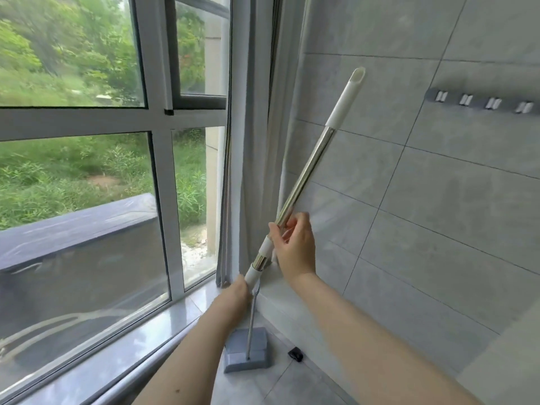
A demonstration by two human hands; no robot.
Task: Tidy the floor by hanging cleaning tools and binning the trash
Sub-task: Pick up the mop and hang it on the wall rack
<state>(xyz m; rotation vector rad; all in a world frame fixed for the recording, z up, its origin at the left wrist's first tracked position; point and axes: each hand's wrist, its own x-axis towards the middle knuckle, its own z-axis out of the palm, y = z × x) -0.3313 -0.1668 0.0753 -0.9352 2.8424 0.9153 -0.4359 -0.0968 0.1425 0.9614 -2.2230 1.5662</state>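
Clearly both hands are on a mop handle (306,173), a shiny metal pole with a white cap at its top end, tilted up and to the right toward the grey tiled wall (438,185). The right hand (295,247) grips the pole near the middle, its fingers (287,229) curled round the metal just above a white collar. The left hand (235,296) holds it lower down, wrapped around a second white collar; its fingers are hidden behind the pole. Below the hands a thin rod runs down to the grey mop head (248,350), which sits on the floor in the corner beside the window sill (131,340). A small black object (295,354) lies on the floor just right of the mop head. High on the wall, well right of the pole's tip, a hook rack (482,104) carries four white clips. A grey curtain (248,141) hangs between window and wall
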